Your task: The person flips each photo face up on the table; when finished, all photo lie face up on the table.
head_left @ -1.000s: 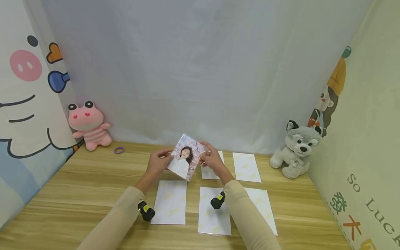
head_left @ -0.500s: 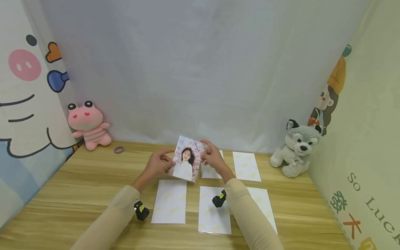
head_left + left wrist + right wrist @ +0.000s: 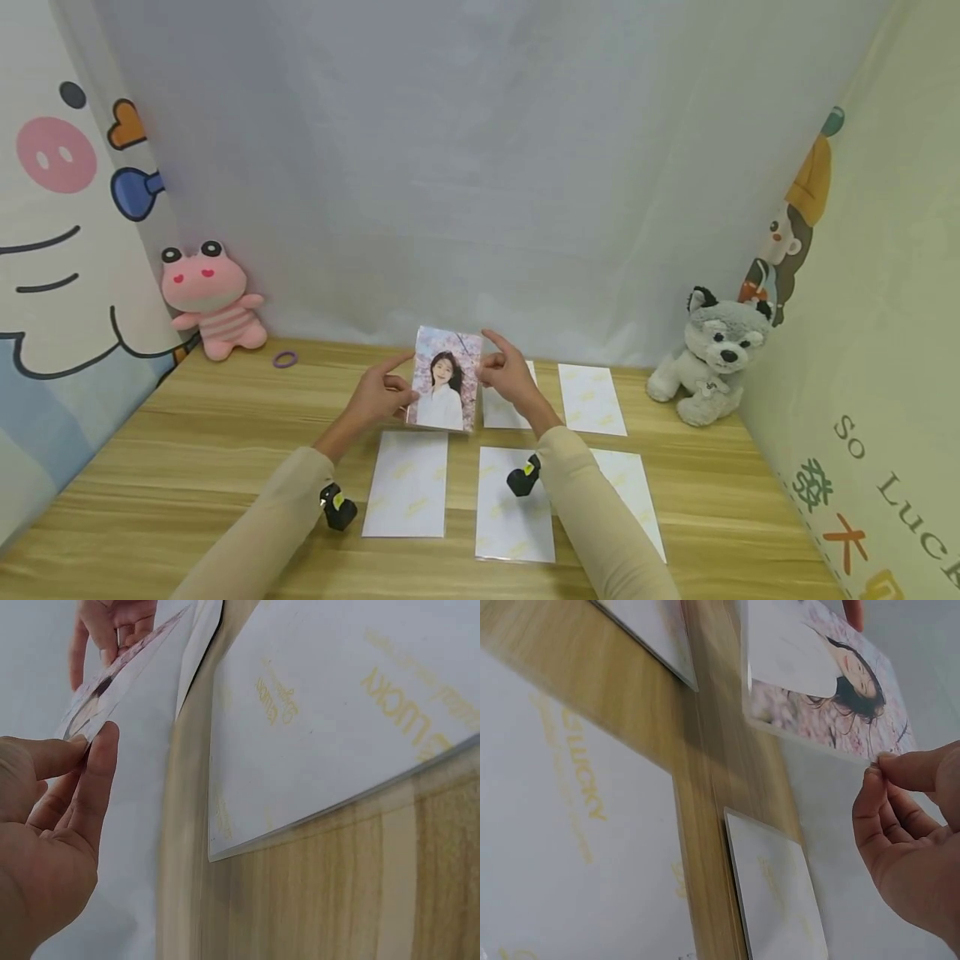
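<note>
Your left hand (image 3: 378, 393) pinches the photo (image 3: 448, 379) near the lower part of its left edge, thumb in front and a finger behind, with only the card's thickness between them. Your right hand (image 3: 510, 375) pinches the opposite edge just as narrowly, between thumb and fingertip. The photo hangs between the two hands, off the table (image 3: 187, 450), tilted with its picture side toward you. Both holds are at the very rim, so a loosened fingertip on either side could let the glossy card swing or drop; pressing your hands toward each other could bow it. Just below the grip and nearer you lies a white sheet (image 3: 405, 483) with yellow lettering, and to its right a second sheet (image 3: 514, 504); lowering the photo carelessly could overlap or nudge the first. Your right wrist camera (image 3: 523, 477) sits above that second sheet in the head view, and a dipping forearm could drag it out of place. Beyond the grip to the right is another sheet (image 3: 591, 400). Well off to the left lies a purple ring (image 3: 285, 359), out of harm's way.
</note>
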The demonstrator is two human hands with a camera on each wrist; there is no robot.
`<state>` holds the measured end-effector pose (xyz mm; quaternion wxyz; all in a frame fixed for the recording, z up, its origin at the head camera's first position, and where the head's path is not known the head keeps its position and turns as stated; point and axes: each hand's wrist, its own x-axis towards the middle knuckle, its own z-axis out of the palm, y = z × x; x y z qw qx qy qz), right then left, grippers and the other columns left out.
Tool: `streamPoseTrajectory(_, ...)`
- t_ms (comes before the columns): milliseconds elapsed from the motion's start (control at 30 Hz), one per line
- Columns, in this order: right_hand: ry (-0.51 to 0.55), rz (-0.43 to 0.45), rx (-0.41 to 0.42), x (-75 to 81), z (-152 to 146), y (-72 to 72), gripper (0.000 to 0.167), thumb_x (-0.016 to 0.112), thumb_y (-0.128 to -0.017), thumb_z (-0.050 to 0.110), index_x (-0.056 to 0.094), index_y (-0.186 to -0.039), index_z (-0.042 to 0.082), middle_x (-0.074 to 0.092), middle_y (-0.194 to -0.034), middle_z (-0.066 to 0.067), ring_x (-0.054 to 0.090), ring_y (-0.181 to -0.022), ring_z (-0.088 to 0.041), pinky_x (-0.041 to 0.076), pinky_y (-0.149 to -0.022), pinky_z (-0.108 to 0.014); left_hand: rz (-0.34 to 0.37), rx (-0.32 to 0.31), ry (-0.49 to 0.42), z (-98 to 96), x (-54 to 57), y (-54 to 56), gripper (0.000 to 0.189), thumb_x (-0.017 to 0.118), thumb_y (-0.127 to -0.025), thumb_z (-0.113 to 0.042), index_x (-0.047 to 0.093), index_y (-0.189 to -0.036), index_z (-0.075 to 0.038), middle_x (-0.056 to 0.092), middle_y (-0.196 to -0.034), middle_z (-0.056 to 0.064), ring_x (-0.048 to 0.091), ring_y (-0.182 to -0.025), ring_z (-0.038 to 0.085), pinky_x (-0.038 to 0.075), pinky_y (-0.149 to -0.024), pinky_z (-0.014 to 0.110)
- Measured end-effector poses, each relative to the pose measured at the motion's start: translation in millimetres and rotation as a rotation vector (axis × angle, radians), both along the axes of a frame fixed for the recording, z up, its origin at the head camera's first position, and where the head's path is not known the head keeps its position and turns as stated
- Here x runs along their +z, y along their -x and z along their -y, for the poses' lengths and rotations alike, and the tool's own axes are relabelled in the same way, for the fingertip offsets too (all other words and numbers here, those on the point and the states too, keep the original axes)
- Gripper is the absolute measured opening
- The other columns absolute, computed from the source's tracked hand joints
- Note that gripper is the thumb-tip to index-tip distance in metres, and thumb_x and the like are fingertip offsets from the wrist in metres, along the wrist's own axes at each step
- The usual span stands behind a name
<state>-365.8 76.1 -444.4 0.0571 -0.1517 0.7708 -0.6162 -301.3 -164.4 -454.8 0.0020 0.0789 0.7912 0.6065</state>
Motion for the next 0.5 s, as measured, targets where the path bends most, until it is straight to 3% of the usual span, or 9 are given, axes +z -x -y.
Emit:
streamPoseTrajectory(267, -0.007, -0.027, -0.045, -1.5, 1.9, 1.9, 0.065, 0.067, -0.087, -0.008, 0.047, -0.147, 0.003, 0.072, -0.091, -0.014, 0.063, -0.072, -0.006, 0.053, -0.069, -0.024, 0.009, 0.037, -0.003, 2.6, -2.1, 2.8, 0.072, 0.065, -0.086, 0.014, 0.037, -0.151, 0.002, 0.066, -0.07, -0.001, 0.06, -0.057, 0.007, 0.057, -0.054, 0.027)
streamPoseTrajectory(500, -0.061, 0.033, 0.017, -4.5, 2.0, 3.5, 0.072, 0.067, -0.089, -0.004, 0.039, -0.153, 0.012, 0.071, -0.088, -0.008, 0.065, -0.073, -0.01, 0.056, -0.068, -0.029, 0.05, 0.023, 0.008, 6.5, -2.2, 4.6, 0.072, 0.065, -0.089, 0.01, 0.034, -0.153, 0.001, 0.07, -0.076, 0.013, 0.061, -0.057, 0.01, 0.057, -0.055, 0.027)
